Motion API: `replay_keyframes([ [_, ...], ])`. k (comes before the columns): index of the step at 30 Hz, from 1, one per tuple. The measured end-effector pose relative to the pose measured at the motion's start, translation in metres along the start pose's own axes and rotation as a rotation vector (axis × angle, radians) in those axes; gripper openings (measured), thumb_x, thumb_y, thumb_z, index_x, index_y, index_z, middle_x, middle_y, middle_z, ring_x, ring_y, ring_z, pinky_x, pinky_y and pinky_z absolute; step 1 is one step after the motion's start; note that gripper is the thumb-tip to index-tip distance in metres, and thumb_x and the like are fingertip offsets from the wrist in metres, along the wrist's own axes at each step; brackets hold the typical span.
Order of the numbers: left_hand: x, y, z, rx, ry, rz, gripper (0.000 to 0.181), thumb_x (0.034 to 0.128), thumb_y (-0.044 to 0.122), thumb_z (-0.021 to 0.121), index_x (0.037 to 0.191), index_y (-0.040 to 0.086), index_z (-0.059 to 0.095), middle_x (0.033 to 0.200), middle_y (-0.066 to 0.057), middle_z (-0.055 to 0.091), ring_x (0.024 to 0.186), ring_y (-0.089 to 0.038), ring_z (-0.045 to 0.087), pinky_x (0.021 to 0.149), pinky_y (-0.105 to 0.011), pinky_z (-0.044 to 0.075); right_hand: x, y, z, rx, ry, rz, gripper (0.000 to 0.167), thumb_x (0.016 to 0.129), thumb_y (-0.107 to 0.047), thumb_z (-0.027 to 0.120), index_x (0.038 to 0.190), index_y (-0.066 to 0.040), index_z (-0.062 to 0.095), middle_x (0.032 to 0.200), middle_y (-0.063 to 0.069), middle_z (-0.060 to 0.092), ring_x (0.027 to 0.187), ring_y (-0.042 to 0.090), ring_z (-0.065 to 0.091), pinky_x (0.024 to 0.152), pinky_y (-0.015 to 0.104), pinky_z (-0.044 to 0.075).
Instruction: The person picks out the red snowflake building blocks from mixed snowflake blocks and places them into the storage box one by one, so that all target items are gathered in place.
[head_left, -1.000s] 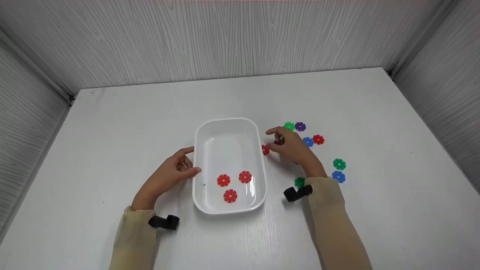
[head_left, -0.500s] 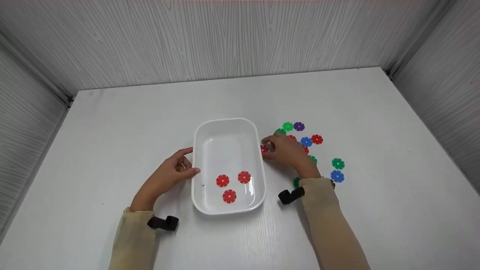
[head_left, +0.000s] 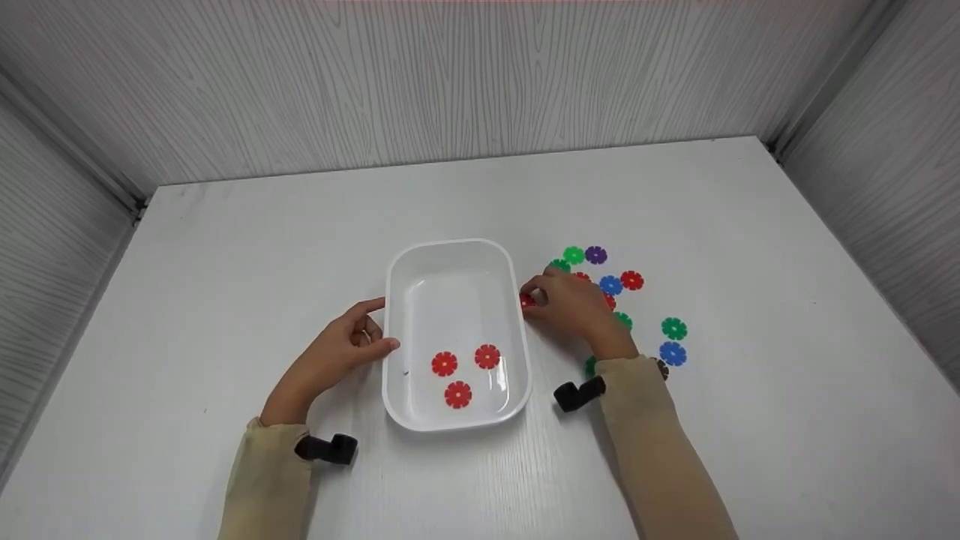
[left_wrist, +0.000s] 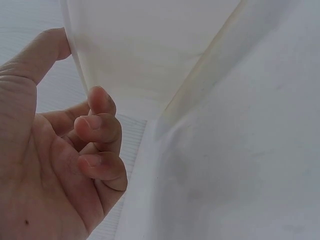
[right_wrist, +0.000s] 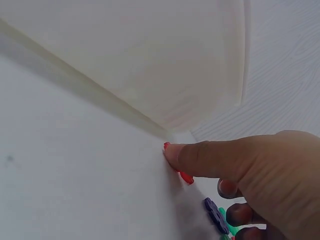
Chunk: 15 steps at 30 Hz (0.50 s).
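Note:
A white rectangular plastic tray stands on the table, with red notched snowflake discs lying flat at its near end. My left hand holds its left side, thumb over the rim and index finger against the outer wall; the other fingers curl in the left wrist view. Just outside the right wall, my right hand pinches another red snowflake disc low by the table. In the right wrist view the thumb covers most of that disc.
Several loose snowflake discs lie right of the tray: purple, light green, blue, dark green and red. Some are partly hidden under my right hand and sleeve. A grey wood-grain panel rises behind the table.
My right hand has moved slightly left and down to the red disc beside the tray, and its fingers have closed on it. My left hand has stayed on the tray's rim.

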<state>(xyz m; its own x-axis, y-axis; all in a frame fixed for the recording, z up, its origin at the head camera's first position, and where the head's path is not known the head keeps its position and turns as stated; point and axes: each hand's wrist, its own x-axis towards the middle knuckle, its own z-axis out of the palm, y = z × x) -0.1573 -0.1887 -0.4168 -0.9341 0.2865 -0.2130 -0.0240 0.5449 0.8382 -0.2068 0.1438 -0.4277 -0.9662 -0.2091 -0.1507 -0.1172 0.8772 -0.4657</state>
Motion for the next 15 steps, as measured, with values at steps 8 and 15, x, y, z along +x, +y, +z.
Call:
replay_keyframes([
  [8,0.0016,0.0011,-0.0003,0.001,0.002,0.0,0.067,0.0874,0.031,0.07,0.144,0.011,0.041,0.092,-0.004,0.052,0.077,-0.015,0.045,0.067,-0.024,0.039,0.0017,-0.0015,-0.0014,-0.021,-0.008,-0.013,0.035,0.086,-0.032,0.072,0.116,-0.016,0.068,0.105,0.003,0.063,0.095,0.02,0.058,0.09,0.037,0.053],
  [15,0.001,0.0019,-0.001,-0.004,-0.001,0.005,0.068,0.0871,0.031,0.071,0.145,0.01,0.04,0.092,-0.003,0.052,0.076,-0.013,0.046,0.068,-0.023,0.039,0.0014,0.0,-0.0009,-0.048,-0.007,-0.044,0.037,0.086,-0.035,0.072,0.117,-0.016,0.067,0.104,0.003,0.062,0.092,0.02,0.058,0.088,0.035,0.053],
])
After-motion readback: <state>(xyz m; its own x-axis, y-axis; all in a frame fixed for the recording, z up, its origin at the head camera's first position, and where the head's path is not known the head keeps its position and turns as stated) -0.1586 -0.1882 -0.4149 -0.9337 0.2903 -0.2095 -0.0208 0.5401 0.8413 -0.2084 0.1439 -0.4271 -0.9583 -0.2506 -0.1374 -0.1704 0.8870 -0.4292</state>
